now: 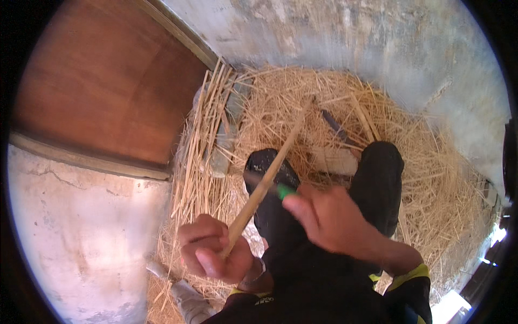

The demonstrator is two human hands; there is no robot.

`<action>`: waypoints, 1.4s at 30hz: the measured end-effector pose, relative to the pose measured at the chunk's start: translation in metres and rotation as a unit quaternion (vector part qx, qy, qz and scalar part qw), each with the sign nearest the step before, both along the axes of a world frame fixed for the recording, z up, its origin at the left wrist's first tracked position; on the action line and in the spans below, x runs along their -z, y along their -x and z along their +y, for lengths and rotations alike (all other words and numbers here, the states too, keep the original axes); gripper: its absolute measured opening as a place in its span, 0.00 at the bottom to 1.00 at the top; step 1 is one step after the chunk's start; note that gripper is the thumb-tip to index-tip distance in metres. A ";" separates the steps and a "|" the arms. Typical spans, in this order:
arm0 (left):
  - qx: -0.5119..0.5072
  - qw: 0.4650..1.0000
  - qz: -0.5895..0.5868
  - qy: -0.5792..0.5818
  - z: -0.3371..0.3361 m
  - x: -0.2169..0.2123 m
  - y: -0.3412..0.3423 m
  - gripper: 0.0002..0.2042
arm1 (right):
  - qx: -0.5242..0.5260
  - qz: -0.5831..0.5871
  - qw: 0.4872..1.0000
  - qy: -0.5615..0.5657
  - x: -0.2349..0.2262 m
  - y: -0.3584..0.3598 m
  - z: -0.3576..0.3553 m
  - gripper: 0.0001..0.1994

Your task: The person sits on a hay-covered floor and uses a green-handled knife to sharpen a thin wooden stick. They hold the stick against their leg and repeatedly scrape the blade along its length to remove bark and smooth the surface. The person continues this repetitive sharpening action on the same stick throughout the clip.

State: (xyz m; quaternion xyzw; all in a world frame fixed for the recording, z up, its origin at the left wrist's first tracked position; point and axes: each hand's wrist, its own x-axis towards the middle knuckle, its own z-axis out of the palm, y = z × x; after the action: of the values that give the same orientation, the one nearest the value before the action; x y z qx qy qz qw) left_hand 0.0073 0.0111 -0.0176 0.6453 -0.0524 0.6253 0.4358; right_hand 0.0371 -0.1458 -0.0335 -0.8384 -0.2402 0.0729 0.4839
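Note:
My left hand [216, 249] is closed round the lower end of a long pale bamboo strip [272, 171]. The strip slants up and away to the right, above my left knee. In my closed right hand [334, 218] is a knife with a green handle [284, 190]. Its blade, blurred by motion, points left and lies against or very near the middle of the strip; I cannot tell whether it touches.
Wood shavings [431, 200] cover the ground around my dark-trousered legs. A dark blade-like tool [337, 127] lies beyond my knees, near a pale block [334, 160]. Several thin strips [202, 146] are piled at left by a brown door [108, 81]. A stained wall [345, 32] stands behind.

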 end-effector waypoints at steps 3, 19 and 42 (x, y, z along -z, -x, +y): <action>0.015 0.995 -0.042 0.090 -0.006 -0.010 0.006 0.18 | -0.126 0.051 0.990 -0.024 -0.020 0.013 0.002 0.18; 0.066 0.988 -0.034 0.132 -0.004 0.011 -0.002 0.17 | -0.096 -0.042 0.994 0.019 0.003 0.021 0.016 0.22; 0.121 0.978 -0.045 0.166 -0.008 0.008 0.006 0.19 | -0.077 0.002 0.997 -0.028 0.012 0.018 0.006 0.27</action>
State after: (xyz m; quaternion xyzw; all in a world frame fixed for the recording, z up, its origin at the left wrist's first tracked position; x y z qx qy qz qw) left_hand 0.0013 0.0036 -0.0252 0.5237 -0.0452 0.5964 0.6066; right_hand 0.0188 -0.1396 -0.0456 -0.8034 -0.3048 0.1053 0.5005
